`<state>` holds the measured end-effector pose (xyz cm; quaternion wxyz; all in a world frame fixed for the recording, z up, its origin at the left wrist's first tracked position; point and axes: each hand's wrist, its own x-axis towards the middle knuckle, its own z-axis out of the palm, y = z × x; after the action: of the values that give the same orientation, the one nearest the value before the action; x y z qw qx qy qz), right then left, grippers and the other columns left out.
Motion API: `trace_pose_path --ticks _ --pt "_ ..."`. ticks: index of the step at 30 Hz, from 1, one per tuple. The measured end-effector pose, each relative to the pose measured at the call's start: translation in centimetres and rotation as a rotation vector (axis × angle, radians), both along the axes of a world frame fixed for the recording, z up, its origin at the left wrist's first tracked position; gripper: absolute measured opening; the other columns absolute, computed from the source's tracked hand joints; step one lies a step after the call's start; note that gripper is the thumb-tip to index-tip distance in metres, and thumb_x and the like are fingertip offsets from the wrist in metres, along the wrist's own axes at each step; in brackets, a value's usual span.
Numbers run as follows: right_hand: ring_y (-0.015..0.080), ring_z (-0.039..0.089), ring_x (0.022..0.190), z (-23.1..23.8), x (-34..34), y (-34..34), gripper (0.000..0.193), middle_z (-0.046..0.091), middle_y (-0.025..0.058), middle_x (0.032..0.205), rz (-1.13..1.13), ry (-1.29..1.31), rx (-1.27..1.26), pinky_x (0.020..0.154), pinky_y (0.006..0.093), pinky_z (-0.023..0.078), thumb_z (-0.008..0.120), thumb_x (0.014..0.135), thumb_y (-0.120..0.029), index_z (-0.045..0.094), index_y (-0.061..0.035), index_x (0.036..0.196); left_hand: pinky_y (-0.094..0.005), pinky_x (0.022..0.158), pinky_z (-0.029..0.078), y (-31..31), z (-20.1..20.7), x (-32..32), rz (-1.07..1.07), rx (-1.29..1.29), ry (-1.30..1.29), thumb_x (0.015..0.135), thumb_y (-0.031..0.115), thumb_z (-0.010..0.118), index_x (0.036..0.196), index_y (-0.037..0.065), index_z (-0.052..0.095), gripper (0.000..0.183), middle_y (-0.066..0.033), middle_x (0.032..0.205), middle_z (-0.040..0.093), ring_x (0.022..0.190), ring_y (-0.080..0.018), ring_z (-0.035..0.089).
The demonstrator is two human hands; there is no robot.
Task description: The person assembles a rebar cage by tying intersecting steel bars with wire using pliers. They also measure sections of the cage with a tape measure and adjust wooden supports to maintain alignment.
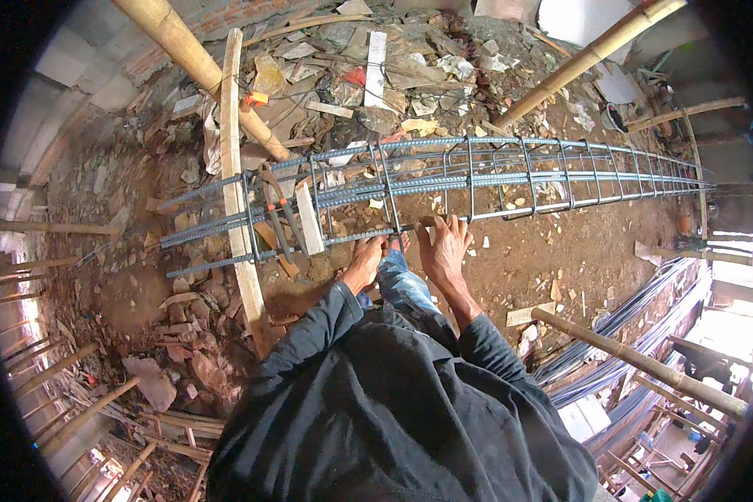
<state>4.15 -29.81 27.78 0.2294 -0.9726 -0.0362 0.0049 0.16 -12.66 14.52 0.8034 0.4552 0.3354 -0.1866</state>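
Observation:
A long steel rebar cage (494, 179) with square stirrups runs left to right in front of me. My left hand (365, 263) is closed at its near lower bar, beside a stirrup (388, 188); what its fingertips pinch is hidden. Just to the right, my right hand (446, 251) curls its fingers over that same bar, thumb toward the stirrup. Left of my hands, a pair of pincers (281, 209) with reddish parts on the handles hangs on the cage, next to a short pale wood block (309, 219).
A wooden batten (231, 125) crosses the cage's left end, by a slanting bamboo pole (263, 134). Another bamboo pole (594, 60) leans at the far right. Rubble and scraps (335, 75) cover the far ground. Bundled rebar (619, 343) lies at the right, under bamboo (644, 360).

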Motion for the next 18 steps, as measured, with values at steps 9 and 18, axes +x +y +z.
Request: trace_pose_path --ticks 9,18 --pt "0.0346 0.053 0.127 -1.7 2.1 1.5 0.031 0.073 0.0088 0.119 -0.042 0.104 -0.016 0.109 0.0622 0.026 0.075 0.094 -0.04 0.08 -0.0227 0.119 -0.0253 0.066 0.047 -0.4 0.7 0.3 0.024 -0.107 -0.12 0.109 0.017 0.065 0.114 0.006 0.069 0.013 -0.0018 0.091 0.067 0.078 -0.0113 0.062" --pt "0.026 0.06 0.116 -2.0 1.1 1.4 0.021 0.078 0.0028 0.107 -0.041 0.005 0.204 0.103 0.051 0.028 0.081 0.093 -0.034 0.083 -0.0179 0.105 -0.033 0.085 0.061 -0.6 3.4 -0.8 0.169 -0.169 -0.155 0.106 0.003 0.064 0.136 0.001 0.064 0.03 -0.0108 0.122 0.074 0.104 -0.0216 0.074"
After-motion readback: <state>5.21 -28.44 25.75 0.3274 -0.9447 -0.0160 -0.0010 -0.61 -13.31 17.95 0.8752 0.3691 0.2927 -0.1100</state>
